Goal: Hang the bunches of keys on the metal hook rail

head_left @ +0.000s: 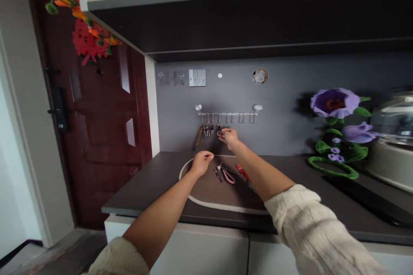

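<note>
A chrome hook rail (228, 114) hangs on the grey wall, with several key bunches (206, 129) on its left hooks. My right hand (229, 137) reaches up to the keys hanging under the rail and pinches a dark key bunch (219, 130). My left hand (201, 162) hovers lower, over the brown oval mat (206, 189), its fingers curled; whether it holds anything is hidden. On the mat lie a key bunch with a pink strap (226, 174) and a red-tagged item (242, 172), partly covered by my right arm.
A dark countertop (145, 189) runs along the wall above white cabinets. A purple felt flower (337, 131) and a lidded cooker (392, 142) stand at the right. A dark shelf (258, 21) overhangs. A red-brown door (97, 137) is at the left.
</note>
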Demonstrator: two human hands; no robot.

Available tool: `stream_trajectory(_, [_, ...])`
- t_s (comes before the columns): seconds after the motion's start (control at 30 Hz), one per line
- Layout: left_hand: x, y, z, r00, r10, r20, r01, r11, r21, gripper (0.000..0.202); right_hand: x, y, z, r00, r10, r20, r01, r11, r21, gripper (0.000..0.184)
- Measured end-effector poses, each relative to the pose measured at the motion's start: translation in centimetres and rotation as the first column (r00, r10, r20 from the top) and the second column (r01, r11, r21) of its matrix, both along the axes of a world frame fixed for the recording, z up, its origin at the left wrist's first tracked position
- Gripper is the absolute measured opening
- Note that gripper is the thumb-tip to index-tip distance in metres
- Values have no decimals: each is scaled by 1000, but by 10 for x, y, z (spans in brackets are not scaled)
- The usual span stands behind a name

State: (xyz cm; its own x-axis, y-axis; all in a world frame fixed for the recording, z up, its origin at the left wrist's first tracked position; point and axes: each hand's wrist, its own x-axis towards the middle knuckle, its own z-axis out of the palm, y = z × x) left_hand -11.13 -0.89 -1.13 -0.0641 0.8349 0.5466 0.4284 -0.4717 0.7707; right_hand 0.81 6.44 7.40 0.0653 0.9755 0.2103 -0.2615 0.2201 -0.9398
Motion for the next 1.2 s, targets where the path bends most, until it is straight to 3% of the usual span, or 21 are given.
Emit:
stream_trajectory(0.27, [-5,-11,4,999,-39,17,40,997,-69,13,9,-39,-7,997,55,53,-53,998,-40,12])
stream_trajectory(0.4, [-6,-16,5,997,-79,-8,78,993,-85,13,14,-55,-24,987,65,147,-63,998,-14,7])
stream_trajectory(0.53, [-8,-20,5,981,-157,-117,147,985,-89,13,19,-61,-49,953,18,302,-52,993,102,6])
stream_trajectory(0.73, [-11,-24,5,952,-251,-176,231,965,-127,13,27,-65,-72,836,-61,545,-108,956,272,6])
stream_trajectory(1.2, [-15,-16,-1,925,-268,-270,243,962,-125,15,31,-76,-69,480,-158,863,-260,914,312,11])
